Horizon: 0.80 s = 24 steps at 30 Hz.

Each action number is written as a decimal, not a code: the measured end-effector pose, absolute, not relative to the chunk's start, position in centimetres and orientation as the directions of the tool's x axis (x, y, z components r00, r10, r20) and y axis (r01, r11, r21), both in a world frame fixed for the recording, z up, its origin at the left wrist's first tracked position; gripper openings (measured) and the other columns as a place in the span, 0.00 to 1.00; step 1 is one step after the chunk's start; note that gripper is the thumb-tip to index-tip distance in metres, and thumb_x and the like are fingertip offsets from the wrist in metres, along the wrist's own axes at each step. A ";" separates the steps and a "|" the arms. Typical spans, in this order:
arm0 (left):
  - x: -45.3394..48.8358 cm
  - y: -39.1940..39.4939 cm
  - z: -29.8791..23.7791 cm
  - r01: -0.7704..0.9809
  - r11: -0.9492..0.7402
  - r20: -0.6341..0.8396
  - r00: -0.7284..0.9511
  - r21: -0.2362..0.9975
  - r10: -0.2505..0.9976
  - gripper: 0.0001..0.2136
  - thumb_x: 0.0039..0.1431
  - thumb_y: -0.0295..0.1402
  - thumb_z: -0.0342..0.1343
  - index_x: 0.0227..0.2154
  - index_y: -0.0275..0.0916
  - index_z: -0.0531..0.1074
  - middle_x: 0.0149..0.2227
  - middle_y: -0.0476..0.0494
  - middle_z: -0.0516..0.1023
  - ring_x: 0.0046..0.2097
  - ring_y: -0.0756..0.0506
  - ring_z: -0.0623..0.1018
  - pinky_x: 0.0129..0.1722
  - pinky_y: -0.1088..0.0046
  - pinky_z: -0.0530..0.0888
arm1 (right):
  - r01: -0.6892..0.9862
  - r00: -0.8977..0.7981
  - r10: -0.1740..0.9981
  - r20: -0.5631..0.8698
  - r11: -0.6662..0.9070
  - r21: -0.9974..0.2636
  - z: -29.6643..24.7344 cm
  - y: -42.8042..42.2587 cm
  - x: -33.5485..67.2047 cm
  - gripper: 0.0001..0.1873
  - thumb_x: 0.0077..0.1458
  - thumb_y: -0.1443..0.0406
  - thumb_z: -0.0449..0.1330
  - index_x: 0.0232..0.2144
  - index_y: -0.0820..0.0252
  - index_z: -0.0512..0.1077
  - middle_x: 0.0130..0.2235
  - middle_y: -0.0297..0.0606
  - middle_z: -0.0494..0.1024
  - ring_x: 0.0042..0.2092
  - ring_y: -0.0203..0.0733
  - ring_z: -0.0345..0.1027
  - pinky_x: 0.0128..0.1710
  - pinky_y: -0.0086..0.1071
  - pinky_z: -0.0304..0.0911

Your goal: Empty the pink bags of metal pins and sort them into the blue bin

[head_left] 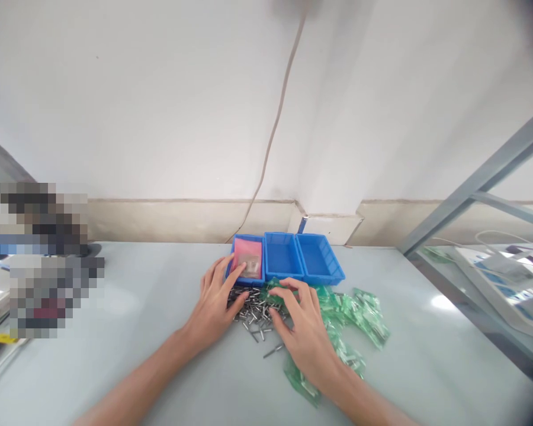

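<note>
A heap of small metal pins (254, 310) lies on the pale table in front of three blue bins. My left hand (215, 305) rests on the left side of the heap, fingers spread and stretched toward the leftmost bin (236, 245), which holds a pink bag (247, 258). My right hand (302, 331) lies over the heap's right side and some green plastic bags (359, 316), fingers curved and apart. Neither hand shows anything gripped.
Two blue bins, the middle one (282, 257) and the right one (320, 259), stand against the wall. A cable (273, 130) runs down the wall. A metal frame (471, 189) and white items sit at the right. A blurred-out area is at the left.
</note>
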<state>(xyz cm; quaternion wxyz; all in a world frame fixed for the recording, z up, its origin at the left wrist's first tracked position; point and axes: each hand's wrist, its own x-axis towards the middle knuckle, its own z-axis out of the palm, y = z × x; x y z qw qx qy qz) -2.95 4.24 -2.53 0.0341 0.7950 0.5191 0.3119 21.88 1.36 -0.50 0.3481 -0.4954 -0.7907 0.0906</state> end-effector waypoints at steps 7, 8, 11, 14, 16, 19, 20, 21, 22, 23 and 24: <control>-3.2 4.4 -2.0 0.806 -0.456 0.393 0.307 0.377 0.867 0.26 0.80 0.39 0.47 0.76 0.53 0.53 0.77 0.43 0.58 0.78 0.33 0.50 0.71 0.44 0.59 | 0.755 -0.217 0.833 0.510 0.474 -0.453 -1.0 1.6 21.9 0.18 0.69 0.67 0.60 0.59 0.50 0.69 0.63 0.49 0.71 0.63 0.61 0.65 0.59 0.56 0.66; -3.2 4.4 -1.9 0.809 -0.458 0.380 0.319 0.368 0.868 0.26 0.81 0.39 0.47 0.76 0.54 0.53 0.76 0.44 0.60 0.78 0.32 0.50 0.71 0.43 0.59 | 0.758 -0.233 0.834 0.500 0.478 -0.444 -1.0 1.6 21.9 0.19 0.69 0.67 0.59 0.59 0.50 0.69 0.62 0.49 0.73 0.62 0.61 0.67 0.59 0.56 0.66; -3.2 4.4 -1.9 0.822 -0.458 0.371 0.330 0.339 0.868 0.25 0.80 0.38 0.48 0.75 0.56 0.56 0.75 0.46 0.63 0.77 0.32 0.52 0.70 0.43 0.60 | 0.762 -0.300 0.831 0.469 0.505 -0.406 -1.3 1.8 22.0 0.19 0.69 0.68 0.58 0.60 0.51 0.69 0.60 0.48 0.76 0.60 0.59 0.70 0.58 0.54 0.65; -3.2 4.4 -1.9 0.831 -0.453 0.383 0.323 0.322 0.865 0.24 0.80 0.38 0.49 0.74 0.56 0.59 0.74 0.46 0.65 0.77 0.32 0.53 0.69 0.44 0.60 | 0.781 -0.336 0.823 0.459 0.515 -0.352 -1.6 1.8 22.0 0.21 0.69 0.67 0.59 0.62 0.52 0.69 0.63 0.48 0.76 0.61 0.60 0.69 0.58 0.55 0.64; -3.2 4.4 -2.0 0.833 -0.453 0.390 0.321 0.317 0.863 0.24 0.80 0.38 0.49 0.74 0.56 0.59 0.74 0.46 0.65 0.77 0.32 0.54 0.70 0.44 0.60 | 0.792 -0.358 0.818 0.450 0.521 -0.318 -1.7 1.7 21.9 0.22 0.70 0.67 0.60 0.64 0.53 0.68 0.63 0.48 0.77 0.61 0.62 0.68 0.59 0.57 0.63; -3.2 4.4 -2.1 0.832 -0.457 0.392 0.325 0.314 0.861 0.24 0.80 0.38 0.49 0.74 0.55 0.58 0.74 0.45 0.65 0.77 0.32 0.53 0.70 0.44 0.60 | 0.796 -0.385 0.810 0.443 0.535 -0.285 -1.6 1.7 21.8 0.23 0.70 0.67 0.60 0.65 0.54 0.68 0.60 0.47 0.80 0.61 0.63 0.67 0.60 0.59 0.62; -3.2 4.4 -2.0 0.831 -0.460 0.394 0.327 0.313 0.859 0.24 0.80 0.38 0.48 0.74 0.54 0.58 0.74 0.45 0.65 0.77 0.32 0.53 0.70 0.44 0.60 | 0.793 -0.393 0.806 0.444 0.541 -0.281 -1.6 1.7 21.8 0.22 0.70 0.67 0.60 0.64 0.54 0.69 0.60 0.47 0.80 0.62 0.64 0.67 0.60 0.59 0.62; -3.1 4.4 -2.0 0.829 -0.465 0.400 0.329 0.311 0.855 0.24 0.80 0.38 0.48 0.74 0.53 0.58 0.74 0.44 0.64 0.77 0.33 0.53 0.70 0.45 0.60 | 0.787 -0.402 0.801 0.444 0.549 -0.279 -1.5 1.8 21.9 0.22 0.70 0.67 0.60 0.64 0.55 0.69 0.60 0.48 0.80 0.63 0.63 0.67 0.61 0.59 0.62; -3.1 4.3 -2.0 0.825 -0.473 0.411 0.332 0.310 0.849 0.24 0.80 0.37 0.48 0.74 0.51 0.57 0.74 0.43 0.64 0.77 0.33 0.54 0.70 0.46 0.60 | 0.779 -0.415 0.796 0.440 0.560 -0.280 -1.4 1.8 21.9 0.21 0.70 0.68 0.60 0.63 0.56 0.69 0.59 0.48 0.80 0.63 0.63 0.67 0.61 0.59 0.62; -3.0 4.3 -1.9 0.818 -0.486 0.433 0.334 0.308 0.837 0.24 0.80 0.37 0.48 0.74 0.50 0.58 0.75 0.41 0.63 0.77 0.34 0.55 0.70 0.47 0.60 | 0.769 -0.430 0.792 0.433 0.573 -0.284 -1.3 1.9 21.9 0.20 0.70 0.68 0.59 0.62 0.56 0.69 0.58 0.48 0.80 0.62 0.62 0.68 0.61 0.58 0.63; -2.9 4.2 -1.8 0.810 -0.501 0.460 0.334 0.306 0.822 0.23 0.80 0.37 0.49 0.73 0.48 0.59 0.74 0.40 0.63 0.76 0.34 0.56 0.70 0.48 0.60 | 0.757 -0.446 0.789 0.422 0.584 -0.293 -1.2 1.9 21.9 0.20 0.70 0.69 0.59 0.62 0.56 0.69 0.58 0.48 0.80 0.61 0.61 0.70 0.61 0.58 0.64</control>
